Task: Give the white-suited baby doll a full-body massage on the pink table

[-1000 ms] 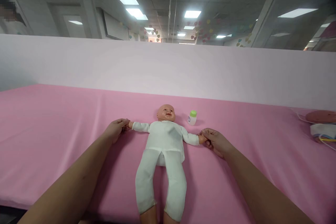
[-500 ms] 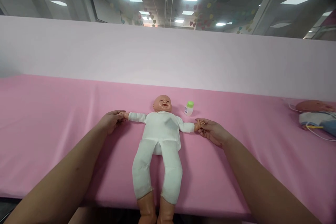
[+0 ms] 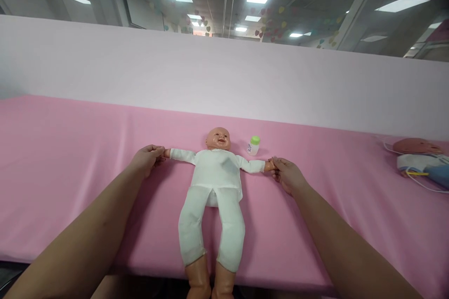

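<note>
Doll (image 3: 216, 182): glossy moulded plastic head and feet, body in matt white knit cloth, lightly creased. Table cover (image 3: 70, 159): smooth pink cloth, faint sheen, soft folds. Back panel (image 3: 175, 74): matt pale pink, even. Small bottle (image 3: 253, 145): translucent white plastic, green plastic cap. Second doll (image 3: 417, 154) far right: shiny plastic head, cloth wrap

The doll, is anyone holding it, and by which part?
Yes: the left hand and right hand each grip one hand of the doll, arms spread.
</note>
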`<state>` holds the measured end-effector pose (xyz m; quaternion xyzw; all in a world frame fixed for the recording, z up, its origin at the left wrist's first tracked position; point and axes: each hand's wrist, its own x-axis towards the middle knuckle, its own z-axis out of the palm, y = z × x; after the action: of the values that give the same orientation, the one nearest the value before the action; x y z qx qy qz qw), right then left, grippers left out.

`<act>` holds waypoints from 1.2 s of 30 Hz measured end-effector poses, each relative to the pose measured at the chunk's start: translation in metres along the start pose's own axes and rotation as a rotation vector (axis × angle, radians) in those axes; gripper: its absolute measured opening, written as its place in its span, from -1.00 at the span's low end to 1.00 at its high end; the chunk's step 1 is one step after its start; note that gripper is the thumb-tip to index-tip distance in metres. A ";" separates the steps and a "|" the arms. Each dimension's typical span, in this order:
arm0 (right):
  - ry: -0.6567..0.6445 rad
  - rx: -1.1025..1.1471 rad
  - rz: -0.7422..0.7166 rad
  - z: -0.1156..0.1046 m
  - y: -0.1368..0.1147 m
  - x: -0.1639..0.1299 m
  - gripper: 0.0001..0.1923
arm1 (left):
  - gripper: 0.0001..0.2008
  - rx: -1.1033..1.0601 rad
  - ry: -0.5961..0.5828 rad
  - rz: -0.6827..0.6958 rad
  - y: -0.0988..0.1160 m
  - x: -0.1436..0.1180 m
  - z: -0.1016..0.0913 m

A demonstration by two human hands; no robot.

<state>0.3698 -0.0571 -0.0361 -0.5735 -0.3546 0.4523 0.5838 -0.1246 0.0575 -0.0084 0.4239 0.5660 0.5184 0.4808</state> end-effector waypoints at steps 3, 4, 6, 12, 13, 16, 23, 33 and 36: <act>0.073 0.013 -0.024 -0.002 0.000 0.003 -0.65 | -0.75 -0.001 0.038 -0.019 -0.001 0.002 0.001; 0.088 0.022 -0.025 -0.003 0.000 0.003 -0.69 | -0.77 0.002 0.048 -0.032 -0.001 0.004 0.002; 0.096 0.049 -0.015 -0.004 -0.001 0.004 -0.77 | -0.81 0.010 0.066 -0.060 -0.003 0.008 0.001; -0.069 0.134 0.075 -0.010 -0.003 0.001 -0.82 | -0.71 -0.016 0.000 -0.098 -0.009 0.017 -0.005; -0.106 0.138 0.084 -0.011 -0.003 0.000 -0.79 | -0.67 -0.021 -0.017 -0.089 -0.009 0.016 -0.006; -0.172 0.137 0.063 -0.011 -0.004 -0.003 -0.71 | -0.57 -0.022 -0.065 -0.060 -0.008 0.013 -0.008; -0.137 0.052 0.044 -0.001 -0.004 -0.007 -0.55 | -0.58 0.046 -0.077 -0.043 -0.003 0.004 -0.005; 0.017 0.002 0.085 -0.006 0.009 0.009 -0.73 | -0.87 0.053 0.026 -0.090 -0.004 0.007 0.001; -0.015 0.021 0.116 -0.009 0.010 0.012 -0.76 | -0.77 -0.023 -0.013 -0.095 -0.004 0.007 0.000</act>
<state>0.3811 -0.0500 -0.0477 -0.5836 -0.3203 0.4934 0.5598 -0.1258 0.0635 -0.0131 0.3943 0.5763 0.4986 0.5136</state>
